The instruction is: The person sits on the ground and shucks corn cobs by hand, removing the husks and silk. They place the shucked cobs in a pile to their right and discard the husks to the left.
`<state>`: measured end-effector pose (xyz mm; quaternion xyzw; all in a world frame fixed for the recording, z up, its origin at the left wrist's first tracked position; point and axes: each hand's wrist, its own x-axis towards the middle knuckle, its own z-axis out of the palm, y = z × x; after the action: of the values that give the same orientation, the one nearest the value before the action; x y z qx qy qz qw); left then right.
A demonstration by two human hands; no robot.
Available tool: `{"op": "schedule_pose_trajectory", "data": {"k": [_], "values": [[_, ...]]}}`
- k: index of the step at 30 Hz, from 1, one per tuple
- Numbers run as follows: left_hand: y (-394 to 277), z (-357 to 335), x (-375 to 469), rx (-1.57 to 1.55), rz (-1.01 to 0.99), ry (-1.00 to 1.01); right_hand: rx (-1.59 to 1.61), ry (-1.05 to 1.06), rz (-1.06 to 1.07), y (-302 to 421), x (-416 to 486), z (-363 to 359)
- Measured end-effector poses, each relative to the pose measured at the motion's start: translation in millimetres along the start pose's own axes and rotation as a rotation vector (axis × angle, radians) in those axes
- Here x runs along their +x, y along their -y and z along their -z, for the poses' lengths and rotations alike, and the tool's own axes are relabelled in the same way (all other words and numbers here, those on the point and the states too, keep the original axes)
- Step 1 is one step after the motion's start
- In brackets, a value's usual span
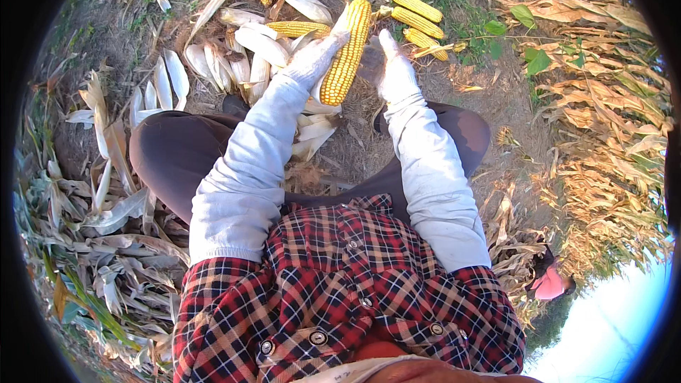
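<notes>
In a pale glove, my left hand (319, 58) holds a yellow ear of corn (348, 53) with its husk off the visible side; pale husk shows at its lower left edge. To the right of that ear is my right hand (393, 66), also gloved, fingers apart, with a gap between it and the ear. Husked corn ears (416, 7) lie on the ground beyond my right hand. Another yellow ear (298, 29) rests among pale husks (260, 45) left of my left hand. Loose husks (314, 135) lie between my legs.
Dry corn leaves and stalks (122, 244) cover the ground on the left. Dry corn plants (612, 133) stand along the right. A person in pink (550, 282) is farther off at the lower right. Green leaves (537, 61) lie near the husked ears.
</notes>
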<state>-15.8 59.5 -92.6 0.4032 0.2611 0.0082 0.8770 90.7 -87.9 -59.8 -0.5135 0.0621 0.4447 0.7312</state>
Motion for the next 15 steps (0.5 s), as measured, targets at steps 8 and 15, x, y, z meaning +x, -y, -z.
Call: {"op": "schedule_pose_trajectory", "data": {"k": [8, 15], "values": [[-49.5, -5.2, -92.2, 0.465, -0.397, -0.001, 0.394, 0.086, 0.084, -73.4, -49.5, -28.5], [-47.0, 5.8, -129.4, -0.304, -0.456, 0.126, 0.472, -0.027, 0.121, -45.5, -66.7, -21.7]]}}
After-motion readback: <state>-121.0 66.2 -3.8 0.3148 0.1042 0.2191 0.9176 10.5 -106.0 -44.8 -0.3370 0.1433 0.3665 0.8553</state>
